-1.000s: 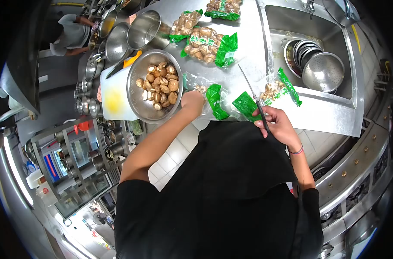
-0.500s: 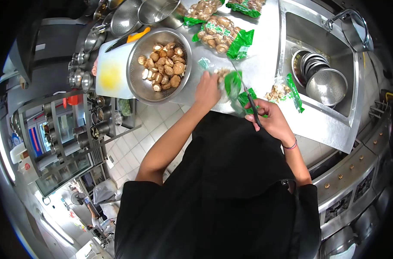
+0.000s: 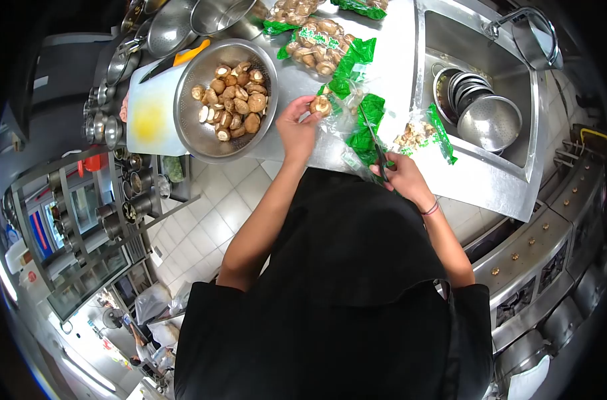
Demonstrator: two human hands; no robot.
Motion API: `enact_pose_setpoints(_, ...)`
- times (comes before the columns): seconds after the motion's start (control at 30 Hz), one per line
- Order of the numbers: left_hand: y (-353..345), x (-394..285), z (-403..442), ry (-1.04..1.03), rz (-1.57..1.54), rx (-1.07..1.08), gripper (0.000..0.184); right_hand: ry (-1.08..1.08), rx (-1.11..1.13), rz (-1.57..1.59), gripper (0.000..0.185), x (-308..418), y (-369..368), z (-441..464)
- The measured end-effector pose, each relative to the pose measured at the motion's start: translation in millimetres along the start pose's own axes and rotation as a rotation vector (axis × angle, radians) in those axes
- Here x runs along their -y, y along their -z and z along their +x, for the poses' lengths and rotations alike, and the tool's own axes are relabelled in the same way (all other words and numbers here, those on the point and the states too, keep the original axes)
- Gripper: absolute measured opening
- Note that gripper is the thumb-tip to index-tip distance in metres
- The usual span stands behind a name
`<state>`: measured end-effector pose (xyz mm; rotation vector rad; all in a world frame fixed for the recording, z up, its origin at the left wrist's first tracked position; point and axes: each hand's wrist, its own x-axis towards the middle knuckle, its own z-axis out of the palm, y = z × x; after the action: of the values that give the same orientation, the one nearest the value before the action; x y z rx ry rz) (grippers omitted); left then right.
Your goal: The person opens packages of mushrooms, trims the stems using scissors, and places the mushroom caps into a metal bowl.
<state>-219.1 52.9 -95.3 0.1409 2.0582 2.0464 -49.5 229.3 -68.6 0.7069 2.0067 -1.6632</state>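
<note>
A brown shiitake mushroom (image 3: 320,105) is pinched between the fingers of my left hand (image 3: 297,130), just right of the colander. My right hand (image 3: 402,179) is closed around the black handles of a pair of scissors (image 3: 373,133), whose blades point away from me. Beneath the blades lies a crumpled clear-and-green plastic bag (image 3: 366,130) on the steel counter. A perforated steel colander (image 3: 185,123) to the left holds several shiitake mushrooms (image 3: 233,100). Cut mushroom stems (image 3: 414,135) form a small pile right of the scissors, beside another green wrapper (image 3: 441,137).
Sealed bags of mushrooms (image 3: 317,47) lie farther back. A white cutting board (image 3: 153,123) with an orange-handled knife (image 3: 191,52) sits left of the colander. Right is a sink (image 3: 527,150) with stacked pans and a strainer (image 3: 491,127). Stove burners line the far right.
My left hand has come up from the bag with a mushroom now visible in its fingers. The scissors in my right hand shifted slightly. The whole view slid left a little.
</note>
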Motion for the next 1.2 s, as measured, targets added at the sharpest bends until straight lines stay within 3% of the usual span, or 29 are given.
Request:
enact_pose_setpoints(0.23,6,-8,7,-0.099,-0.159,-0.132,0.039,0.141,-0.192,-0.293,0.037,12,1,-16)
enact_pose_setpoints(0.3,6,-9,0,0.016,-0.083,0.073,0.040,0.103,-0.131,-0.310,0.040,42,5,-34)
enact_pose_setpoints(0.43,-7,2,-7,0.052,-0.120,0.173,0.041,0.139,-0.189,-0.374,0.041,53,8,-41)
enact_pose_setpoints(0.6,-6,9,-4,-0.160,0.049,0.229,0.036,0.153,-0.094,-0.396,0.040,46,13,-33)
enact_pose_setpoints(0.83,-1,12,-3,-0.196,0.358,0.177,0.036,0.153,-0.026,-0.373,0.040,30,1,-4)
enact_pose_setpoints(0.93,3,6,1,-0.144,0.381,0.236,0.035,0.156,-0.021,-0.252,0.041,13,2,2)
enact_pose_setpoints(1.0,7,-4,-1,-0.134,0.414,0.231,0.035,0.129,0.047,-0.104,0.032,2,3,-6)
enact_pose_setpoints(1.07,22,-28,-6,-0.160,0.249,0.181,0.036,0.131,0.079,-0.026,0.026,10,16,-31)
enact_pose_setpoints(1.1,36,-46,-6,-0.270,0.245,0.119,0.037,0.131,0.112,0.060,0.023,12,22,-44)
enact_pose_setpoints(1.13,55,-66,-3,-0.376,0.241,0.056,0.039,0.110,0.080,0.227,0.023,9,27,-55)
enact_pose_setpoints(1.17,76,-88,3,-0.343,0.306,-0.023,0.041,0.086,0.046,0.394,0.025,3,33,-63)
enact_pose_setpoints(1.2,97,-101,10,-0.309,0.371,-0.100,0.043,0.148,-0.151,0.398,0.029,-21,35,-60)
